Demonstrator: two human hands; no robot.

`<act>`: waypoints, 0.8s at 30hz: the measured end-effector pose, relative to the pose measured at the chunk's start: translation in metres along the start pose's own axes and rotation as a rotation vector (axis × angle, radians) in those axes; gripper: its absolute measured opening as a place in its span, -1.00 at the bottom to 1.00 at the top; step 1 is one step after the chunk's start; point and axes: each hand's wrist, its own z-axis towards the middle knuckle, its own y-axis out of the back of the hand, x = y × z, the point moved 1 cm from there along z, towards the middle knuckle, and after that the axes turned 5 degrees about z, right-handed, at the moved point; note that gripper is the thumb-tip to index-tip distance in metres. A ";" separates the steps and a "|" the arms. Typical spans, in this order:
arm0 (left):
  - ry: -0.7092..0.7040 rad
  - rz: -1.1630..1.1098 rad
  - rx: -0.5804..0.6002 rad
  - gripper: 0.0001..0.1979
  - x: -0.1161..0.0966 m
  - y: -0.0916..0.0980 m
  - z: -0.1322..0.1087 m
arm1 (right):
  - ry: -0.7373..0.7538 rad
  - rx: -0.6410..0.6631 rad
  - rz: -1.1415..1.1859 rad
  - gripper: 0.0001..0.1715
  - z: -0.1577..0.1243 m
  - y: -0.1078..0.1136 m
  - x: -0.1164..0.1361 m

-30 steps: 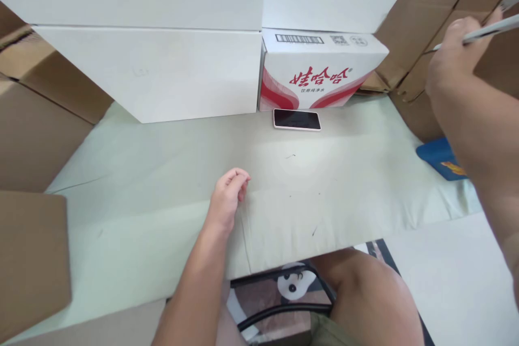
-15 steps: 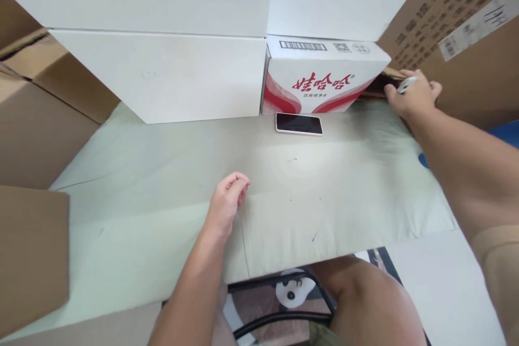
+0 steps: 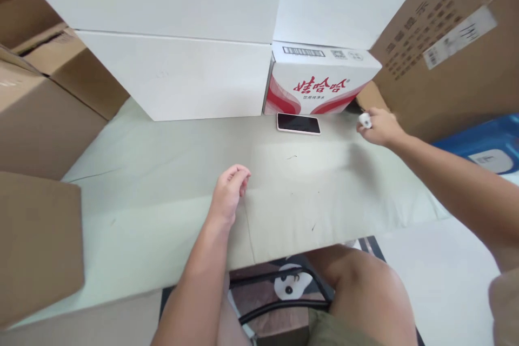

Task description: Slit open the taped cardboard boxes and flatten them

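My left hand (image 3: pixel 229 190) rests on the pale green table top (image 3: pixel 162 184) with its fingers curled in and nothing visible in them. My right hand (image 3: pixel 379 126) reaches out to the far right of the table, closed round a small white object (image 3: pixel 365 120) whose end sticks out of the fist. It is just right of a black phone (image 3: pixel 299 123) that lies flat in front of a red-and-white carton (image 3: pixel 322 82).
Large white boxes (image 3: pixel 178 73) line the back. Brown cardboard boxes stand at the left (image 3: pixel 36 119) and right (image 3: pixel 438 43). A blue item (image 3: pixel 482 140) lies at the right edge. My knees and a black chair frame (image 3: pixel 279 308) show below the table.
My right hand came down from high at the right, where it held a long white object, to the table beside the phone. The left hand stayed put. The view shifted slightly.
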 end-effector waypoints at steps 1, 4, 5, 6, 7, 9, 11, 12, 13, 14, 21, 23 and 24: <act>-0.009 -0.014 -0.004 -0.81 -0.001 0.002 -0.002 | -0.009 0.073 -0.022 -0.89 -0.009 -0.002 0.012; -0.042 -0.063 -0.024 -0.82 -0.005 0.012 -0.009 | -0.052 0.368 -0.077 -0.90 -0.037 -0.010 0.059; -0.054 -0.083 -0.036 -0.83 -0.007 0.016 -0.011 | -0.046 0.457 -0.092 -0.89 -0.046 -0.013 0.078; -0.065 -0.105 -0.053 -0.84 -0.009 0.021 -0.013 | -0.022 0.517 -0.108 -0.89 -0.054 -0.015 0.100; -0.073 -0.129 -0.072 -0.85 -0.010 0.026 -0.016 | 0.026 0.561 -0.129 -0.88 -0.061 -0.017 0.123; -0.076 -0.176 -0.108 -0.87 -0.011 0.035 -0.021 | 0.236 0.662 -0.174 -0.90 -0.074 -0.021 0.174; -0.066 -0.200 -0.139 -0.87 -0.010 0.044 -0.026 | 0.382 0.694 -0.041 -0.85 -0.083 -0.024 0.226; -0.059 -0.192 -0.155 -0.88 -0.009 0.049 -0.029 | 0.425 0.683 0.055 -0.82 -0.086 -0.026 0.252; -0.064 -0.168 -0.169 -0.87 -0.008 0.054 -0.032 | 0.468 0.677 0.155 -0.79 -0.086 -0.028 0.277; -0.104 -0.118 -0.183 -0.86 -0.007 0.060 -0.034 | 0.511 0.665 0.254 -0.76 -0.085 -0.031 0.302; -0.091 0.417 -0.225 -0.77 -0.002 0.096 -0.043 | 0.775 0.651 0.622 -0.56 -0.066 -0.069 0.477; -0.067 0.422 -0.203 -0.80 0.001 0.102 -0.044 | 0.844 0.644 0.632 -0.46 -0.070 -0.082 0.513; -0.081 0.392 -0.194 -0.83 0.003 0.105 -0.043 | 0.878 0.646 0.618 -0.45 -0.072 -0.087 0.527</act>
